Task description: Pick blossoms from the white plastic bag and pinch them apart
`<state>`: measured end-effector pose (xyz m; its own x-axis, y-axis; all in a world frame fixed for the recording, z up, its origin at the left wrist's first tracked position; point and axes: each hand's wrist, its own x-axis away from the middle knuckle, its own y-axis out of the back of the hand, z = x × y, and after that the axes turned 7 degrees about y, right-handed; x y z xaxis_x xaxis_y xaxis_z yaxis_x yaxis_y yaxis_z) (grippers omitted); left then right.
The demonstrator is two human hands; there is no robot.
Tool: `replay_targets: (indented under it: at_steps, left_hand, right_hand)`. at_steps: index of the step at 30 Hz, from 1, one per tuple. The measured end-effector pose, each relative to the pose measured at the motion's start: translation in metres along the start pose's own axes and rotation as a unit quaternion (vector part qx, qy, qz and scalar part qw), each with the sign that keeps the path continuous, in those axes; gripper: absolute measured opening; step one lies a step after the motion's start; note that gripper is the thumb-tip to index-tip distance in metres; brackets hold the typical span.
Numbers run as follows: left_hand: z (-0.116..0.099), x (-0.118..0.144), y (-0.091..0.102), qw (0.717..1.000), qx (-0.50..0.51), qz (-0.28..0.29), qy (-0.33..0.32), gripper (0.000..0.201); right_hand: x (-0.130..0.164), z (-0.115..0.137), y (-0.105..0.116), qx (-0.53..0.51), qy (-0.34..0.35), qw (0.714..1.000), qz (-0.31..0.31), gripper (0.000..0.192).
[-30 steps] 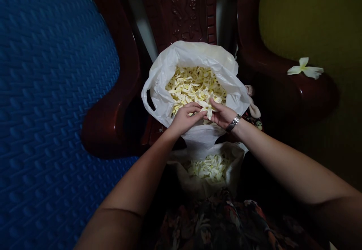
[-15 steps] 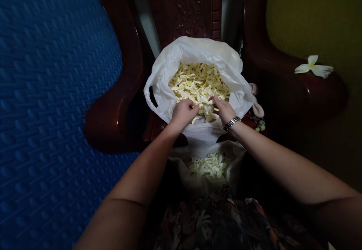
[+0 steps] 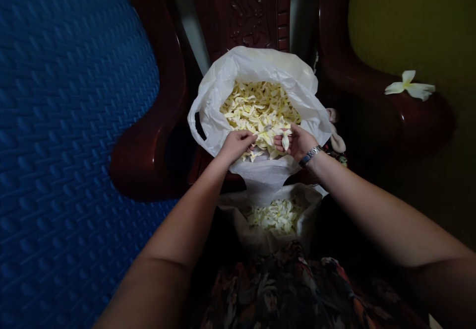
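A white plastic bag (image 3: 219, 78) stands wide open on the seat of a dark wooden chair, filled with pale yellow-white flowers (image 3: 256, 103). Over its near edge, my right hand (image 3: 302, 143) is turned palm up, a white flower (image 3: 285, 140) lying in its curled fingers; a metal-band watch (image 3: 311, 155) is on that wrist. My left hand (image 3: 238, 145) is at the bag's near left part, thumb and fingers drawn together beside loose petals. What those fingertips hold, if anything, cannot be made out.
Below the seat edge, a pale sack (image 3: 238, 220) holds more white flowers (image 3: 277, 215). A single flower (image 3: 409, 87) lies on the right armrest (image 3: 424, 115). The left armrest (image 3: 137, 163) borders a blue textured mat (image 3: 74, 135). Patterned cloth (image 3: 275, 294) covers my lap.
My right hand has rolled palm up, moved slightly right, and now shows a flower in its fingers. My left hand has shifted a little left, its fingers reaching out further.
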<state>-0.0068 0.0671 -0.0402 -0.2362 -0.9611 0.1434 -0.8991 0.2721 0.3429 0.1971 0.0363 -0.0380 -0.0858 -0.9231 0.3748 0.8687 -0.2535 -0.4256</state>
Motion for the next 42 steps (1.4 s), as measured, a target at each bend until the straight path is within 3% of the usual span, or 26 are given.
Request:
replay_targets:
  at_steps: [3,7,9,13,17,20,22,26,28,34,42]
  left_hand:
    - [-0.008,0.008,-0.001,0.99,0.129,0.053,0.0,0.016]
    - [-0.012,0.012,0.0,0.981,0.181,0.065,-0.009,0.02]
    - [-0.012,0.011,0.002,0.982,0.178,0.055,-0.011,0.024]
    - [-0.013,0.01,0.004,0.988,0.154,0.007,-0.029,0.028]
    - [-0.017,0.013,0.005,0.991,0.122,-0.044,-0.037,0.024]
    - [-0.02,0.016,0.005,0.992,0.101,-0.06,-0.045,0.022]
    - [-0.022,0.019,0.005,0.993,0.099,-0.038,-0.046,0.022]
    - [-0.025,0.027,0.0,0.994,0.089,0.052,-0.029,0.018]
    - [-0.026,0.03,-0.003,0.993,0.098,0.067,-0.027,0.018]
    - [-0.027,0.032,-0.008,0.979,0.195,0.061,-0.024,0.026]
    - [-0.027,0.032,-0.008,0.96,0.264,0.039,-0.086,0.047]
  right_hand:
    - [-0.001,-0.001,0.003,-0.012,-0.025,1.0,-0.008,0.027]
    - [0.0,-0.005,-0.003,-0.015,-0.037,0.999,0.029,0.009]
    - [-0.003,-0.009,-0.007,0.005,-0.011,1.0,0.024,0.007]
    - [-0.013,-0.013,-0.008,0.097,0.057,0.994,-0.007,0.02]
    - [-0.012,-0.012,-0.006,0.188,0.167,0.968,-0.018,0.033]
    - [0.0,-0.01,-0.01,0.174,0.216,0.958,0.07,0.043]
    - [0.009,-0.01,-0.014,0.15,0.222,0.952,0.148,0.049]
    - [0.022,-0.015,-0.022,0.13,0.2,0.95,0.202,0.056]
    - [0.025,-0.017,-0.024,0.116,0.17,0.957,0.206,0.051]
    - [0.025,-0.016,-0.018,0.075,0.171,0.966,0.182,0.043]
    - [0.027,-0.015,-0.015,0.028,0.131,0.972,0.192,0.046]
